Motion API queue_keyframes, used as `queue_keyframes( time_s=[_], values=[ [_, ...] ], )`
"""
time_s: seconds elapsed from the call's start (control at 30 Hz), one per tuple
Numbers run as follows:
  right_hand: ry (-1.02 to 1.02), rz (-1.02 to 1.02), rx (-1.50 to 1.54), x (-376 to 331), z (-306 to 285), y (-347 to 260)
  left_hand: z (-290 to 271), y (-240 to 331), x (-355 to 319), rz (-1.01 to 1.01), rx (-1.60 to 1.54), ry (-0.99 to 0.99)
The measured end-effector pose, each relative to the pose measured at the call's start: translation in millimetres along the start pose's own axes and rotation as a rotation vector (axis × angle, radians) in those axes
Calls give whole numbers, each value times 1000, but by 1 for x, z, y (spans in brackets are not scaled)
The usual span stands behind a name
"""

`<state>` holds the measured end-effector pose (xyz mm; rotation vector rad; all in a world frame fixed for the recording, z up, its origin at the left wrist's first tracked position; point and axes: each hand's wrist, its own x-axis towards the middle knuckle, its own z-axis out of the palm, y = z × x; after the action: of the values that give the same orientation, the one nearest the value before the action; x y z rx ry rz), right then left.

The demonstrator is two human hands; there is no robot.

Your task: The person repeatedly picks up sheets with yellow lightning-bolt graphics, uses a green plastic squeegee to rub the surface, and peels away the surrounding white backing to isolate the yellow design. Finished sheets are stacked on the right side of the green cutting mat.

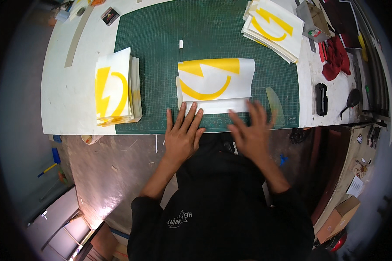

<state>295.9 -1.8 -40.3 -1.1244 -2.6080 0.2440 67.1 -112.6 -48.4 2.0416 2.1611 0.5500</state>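
A white sheet printed with a yellow lightning bolt and curve [239, 82] lies on the green cutting mat [161, 35], its far edge curling over. Along its near side runs a plain white strip [217, 106]. My left hand [183, 130] rests with fingers spread, fingertips on the left end of that strip. My right hand [252, 130] is spread too, over the strip's right end; its fingers are blurred, and whether they touch is unclear. To the left stands a stack of similar printed sheets [113, 87]. Another stack [274, 30] sits at the far right of the mat.
A translucent curved blade-shaped piece [275, 106] lies right of my right hand. Beyond the mat's right edge are a black case [321, 99], a black spoon-shaped tool [353, 98], a red cloth [336, 58] and a grey box [314, 19]. A long beige strip [77, 39] lies at the left.
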Motion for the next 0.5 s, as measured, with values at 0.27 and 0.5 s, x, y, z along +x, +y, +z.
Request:
queue_keyframes(
  time_s=[0.27, 0.5],
  values=[
    [265, 278, 850, 53, -22, 40, -5, 8, 3, -106, -4, 189],
    [-132, 452, 1892, 166, 9, 72, 0, 11, 27, -115, -49, 392]
  ],
)
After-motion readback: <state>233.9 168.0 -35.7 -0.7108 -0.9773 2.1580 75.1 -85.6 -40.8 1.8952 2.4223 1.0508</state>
